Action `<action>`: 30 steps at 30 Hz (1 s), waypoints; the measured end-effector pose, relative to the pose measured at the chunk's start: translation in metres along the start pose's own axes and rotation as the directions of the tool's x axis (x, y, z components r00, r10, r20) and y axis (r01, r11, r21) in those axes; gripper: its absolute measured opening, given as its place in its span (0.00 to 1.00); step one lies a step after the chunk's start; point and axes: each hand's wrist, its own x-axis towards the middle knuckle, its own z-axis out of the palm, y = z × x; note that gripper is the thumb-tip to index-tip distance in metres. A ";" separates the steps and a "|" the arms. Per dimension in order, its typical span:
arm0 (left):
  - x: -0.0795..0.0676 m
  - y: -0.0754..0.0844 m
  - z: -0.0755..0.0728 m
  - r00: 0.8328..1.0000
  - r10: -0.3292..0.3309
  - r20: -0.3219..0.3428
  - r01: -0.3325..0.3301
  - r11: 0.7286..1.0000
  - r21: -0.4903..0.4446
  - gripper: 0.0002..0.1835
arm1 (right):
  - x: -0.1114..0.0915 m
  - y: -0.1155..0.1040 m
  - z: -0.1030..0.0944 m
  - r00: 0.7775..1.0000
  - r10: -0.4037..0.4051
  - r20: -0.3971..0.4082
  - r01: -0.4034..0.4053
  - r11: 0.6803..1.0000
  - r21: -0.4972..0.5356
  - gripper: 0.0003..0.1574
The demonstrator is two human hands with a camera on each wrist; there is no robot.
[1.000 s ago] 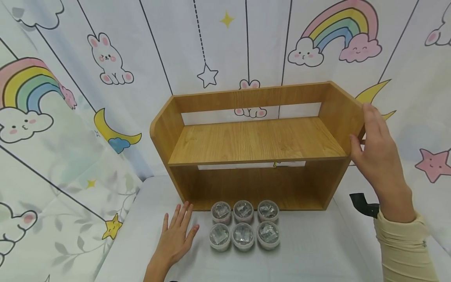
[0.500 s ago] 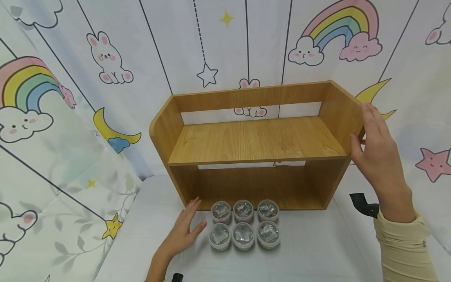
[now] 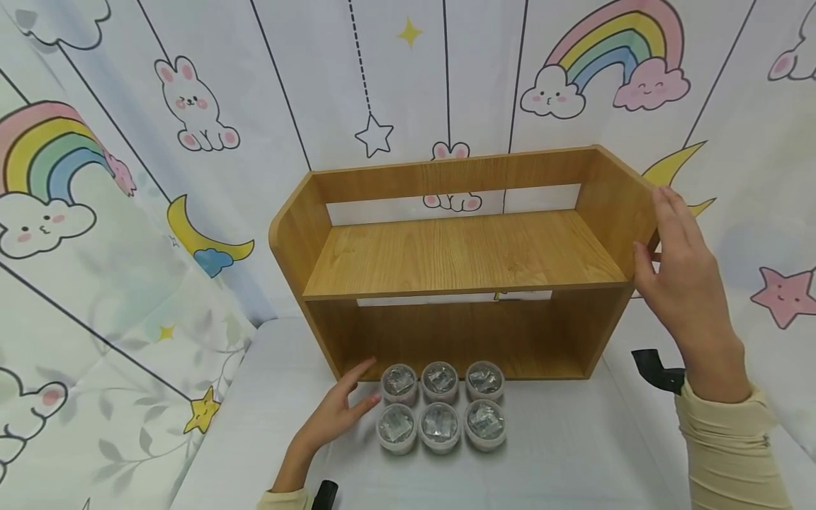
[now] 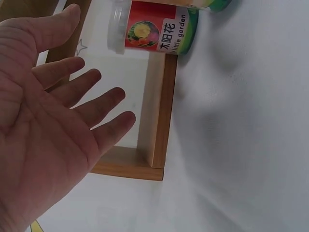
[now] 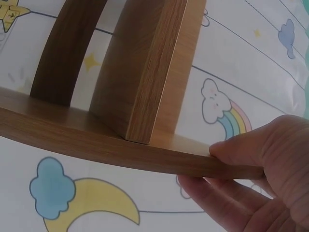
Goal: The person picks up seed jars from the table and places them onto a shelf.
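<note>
A two-tier wooden shelf (image 3: 472,255) stands on the white-covered table. My right hand (image 3: 688,283) grips the shelf's right side panel (image 5: 111,150), thumb on the inner face and fingers on the outer one in the right wrist view. Before the shelf's lower front edge stand small round tubs with clear lids (image 3: 440,425) in two rows. My left hand (image 3: 338,414) is just left of the tubs, its fingers spread and relaxed, holding nothing. In the left wrist view one tub (image 4: 152,29) shows a red and green label with flowers, beyond the left hand's fingers (image 4: 113,130).
A curtain (image 3: 395,85) printed with rainbows, rabbits and stars hangs right behind the shelf and along the left. White cloth (image 3: 548,446) covers the table in front. A black strap piece (image 3: 659,372) sits by the right wrist.
My left hand has moved right and turned, from beside the shelf's lower left corner to close by the tubs. The right hand, shelf and tubs stay where they were.
</note>
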 end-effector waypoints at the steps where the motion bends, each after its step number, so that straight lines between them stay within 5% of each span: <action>1: 0.002 0.000 0.001 1.000 0.001 0.005 -0.001 1.000 -0.010 0.35 | 0.000 0.000 0.000 1.000 0.000 -0.002 0.000 1.000 0.000 0.53; 9: 0.008 0.013 0.001 0.999 -0.017 0.038 0.024 0.981 -0.192 0.34 | 0.001 0.001 0.003 1.000 -0.006 -0.025 0.006 1.000 -0.002 0.51; 16: 0.013 0.014 0.001 0.996 0.005 0.088 0.013 0.979 -0.202 0.35 | 0.001 0.000 0.004 0.999 -0.010 -0.034 0.010 1.000 -0.004 0.50; 23: 0.021 -0.015 0.008 0.990 -0.006 0.139 0.036 0.976 -0.215 0.35 | 0.001 0.000 0.003 1.000 -0.008 -0.029 0.008 1.000 -0.010 0.50; 30: 0.023 -0.020 0.009 0.988 -0.014 0.155 0.053 0.967 -0.248 0.35 | 0.001 0.000 0.004 0.999 -0.009 -0.033 0.009 1.000 -0.013 0.50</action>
